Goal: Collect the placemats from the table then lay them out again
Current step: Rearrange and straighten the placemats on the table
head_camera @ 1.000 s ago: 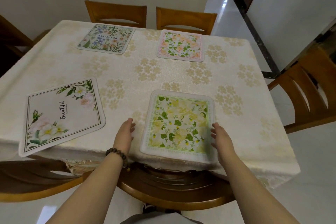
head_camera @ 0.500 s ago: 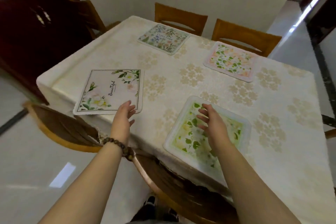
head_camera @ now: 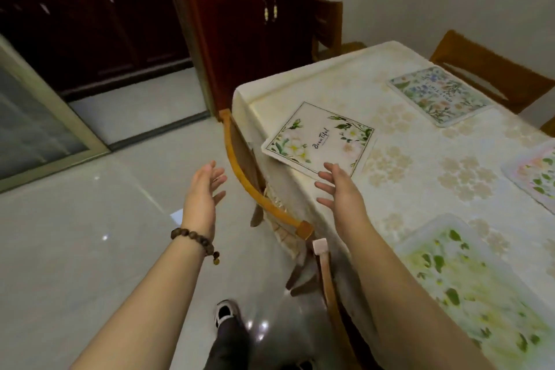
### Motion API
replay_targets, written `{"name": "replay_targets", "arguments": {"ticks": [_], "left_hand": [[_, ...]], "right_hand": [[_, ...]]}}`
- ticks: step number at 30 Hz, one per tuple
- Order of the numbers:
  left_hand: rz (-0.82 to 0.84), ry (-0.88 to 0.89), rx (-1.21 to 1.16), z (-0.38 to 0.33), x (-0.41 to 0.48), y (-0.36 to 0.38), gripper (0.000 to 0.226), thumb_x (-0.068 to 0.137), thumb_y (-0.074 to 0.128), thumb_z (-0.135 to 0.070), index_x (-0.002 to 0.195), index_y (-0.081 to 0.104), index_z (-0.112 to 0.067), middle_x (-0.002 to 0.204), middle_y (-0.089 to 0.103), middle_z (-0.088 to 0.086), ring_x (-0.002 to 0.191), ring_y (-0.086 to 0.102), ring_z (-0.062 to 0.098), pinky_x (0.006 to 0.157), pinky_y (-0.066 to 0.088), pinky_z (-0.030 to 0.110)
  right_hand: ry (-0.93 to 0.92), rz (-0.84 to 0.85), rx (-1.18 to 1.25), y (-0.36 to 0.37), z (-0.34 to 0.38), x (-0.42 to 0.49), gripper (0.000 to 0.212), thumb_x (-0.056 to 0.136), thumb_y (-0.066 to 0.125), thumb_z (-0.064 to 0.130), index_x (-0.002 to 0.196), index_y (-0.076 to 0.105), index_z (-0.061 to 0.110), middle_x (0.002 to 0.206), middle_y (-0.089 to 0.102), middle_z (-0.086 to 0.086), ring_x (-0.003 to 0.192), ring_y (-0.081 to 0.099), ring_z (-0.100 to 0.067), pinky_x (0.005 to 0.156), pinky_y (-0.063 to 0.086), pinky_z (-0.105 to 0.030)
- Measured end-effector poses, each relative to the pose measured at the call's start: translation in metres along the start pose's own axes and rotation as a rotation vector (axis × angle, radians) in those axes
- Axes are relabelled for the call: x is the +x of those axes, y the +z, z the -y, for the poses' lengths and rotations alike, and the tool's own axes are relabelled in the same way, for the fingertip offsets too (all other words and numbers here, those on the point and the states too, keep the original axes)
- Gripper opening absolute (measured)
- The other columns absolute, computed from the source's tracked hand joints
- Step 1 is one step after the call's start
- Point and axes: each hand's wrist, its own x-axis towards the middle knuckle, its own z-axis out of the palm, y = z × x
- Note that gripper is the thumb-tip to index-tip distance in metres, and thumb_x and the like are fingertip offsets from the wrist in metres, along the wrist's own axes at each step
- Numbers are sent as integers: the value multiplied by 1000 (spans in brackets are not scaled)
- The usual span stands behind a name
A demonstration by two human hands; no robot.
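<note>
Head view. Pale tiled floor point(head_camera: 75, 249) fills the left half, open and bare up to a dark cabinet point(head_camera: 252, 24) at the back. Table point(head_camera: 420, 189) under a cream cloth takes the right half, its near-left corner by the cabinet. Four placemats lie flat on it: white mat point(head_camera: 319, 138) nearest that corner, one corner of it just over the table edge; blue mat point(head_camera: 440, 93) far side; pink mat point(head_camera: 537, 174) cut off by the right frame edge; green mat point(head_camera: 480, 294) close to the near edge, blurred.

Left hand point(head_camera: 202, 192) is off the table, over the floor, fingers spread, holding nothing; bead bracelet point(head_camera: 195, 242) on its wrist. Right hand point(head_camera: 342, 189) is also open and empty, at the table edge just short of the white mat's near corner.

Curved wooden chair back point(head_camera: 249, 186) stands between the hands, tucked against the hanging cloth. Second chair point(head_camera: 327, 279) sits below the right forearm. Another chair point(head_camera: 492, 69) stands at the far side. One shoe point(head_camera: 225, 312) on the floor below.
</note>
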Motion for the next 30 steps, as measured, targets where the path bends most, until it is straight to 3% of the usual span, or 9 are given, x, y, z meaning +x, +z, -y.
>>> {"name": "replay_targets", "arguments": {"ticks": [5, 8, 12, 18, 22, 26, 30], "left_hand": [[-122, 3, -26, -5, 16, -59, 28, 99, 37, -37, 119, 53, -25, 117, 61, 0, 112, 57, 14, 97, 45, 39], [-152, -3, -41, -9, 31, -90, 26, 99, 38, -37, 116, 55, -26, 117, 62, 1, 112, 58, 15, 95, 46, 38], [-168, -20, -51, -17, 62, -128, 22, 98, 40, -36, 109, 58, -29, 116, 62, 2, 112, 58, 15, 95, 47, 39], [-145, -57, -19, -39, 122, -172, 32, 98, 40, -36, 123, 54, -21, 122, 60, 5, 115, 56, 18, 100, 45, 42], [-87, -63, 10, -58, 160, -179, 33, 99, 40, -35, 125, 52, -20, 124, 59, 5, 116, 55, 18, 102, 43, 43], [-28, -68, 43, -68, 191, -164, 35, 99, 38, -37, 126, 52, -19, 125, 59, 5, 116, 55, 18, 103, 43, 44], [48, -94, 82, -70, 221, -131, 38, 100, 37, -39, 130, 50, -19, 129, 57, 6, 119, 53, 20, 105, 41, 46]], "right_hand": [[8, 103, -39, 71, 3, 7, 42, 99, 37, 42, 130, 54, 19, 115, 62, 2, 99, 61, -12, 79, 52, -32], [26, 141, -49, 111, 0, 12, 40, 100, 36, 40, 130, 54, 19, 119, 61, 0, 104, 60, -14, 84, 51, -35], [49, 114, -30, 167, -7, 24, 35, 98, 41, 39, 123, 57, 20, 114, 63, 0, 100, 61, -14, 82, 51, -35], [54, 82, -46, 244, -9, 53, 37, 98, 40, 44, 118, 60, 21, 112, 65, 0, 103, 62, -17, 77, 50, -35], [38, 63, -56, 271, -5, 73, 27, 96, 39, 49, 99, 62, 34, 110, 66, 4, 104, 62, -17, 89, 52, -42], [18, -4, 4, 276, -1, 89, 33, 98, 40, 44, 115, 62, 26, 111, 65, 2, 98, 62, -13, 76, 51, -34], [35, -114, 52, 261, 7, 112, 25, 98, 40, 42, 102, 62, 31, 108, 65, 4, 96, 62, -12, 76, 49, -33]]}}
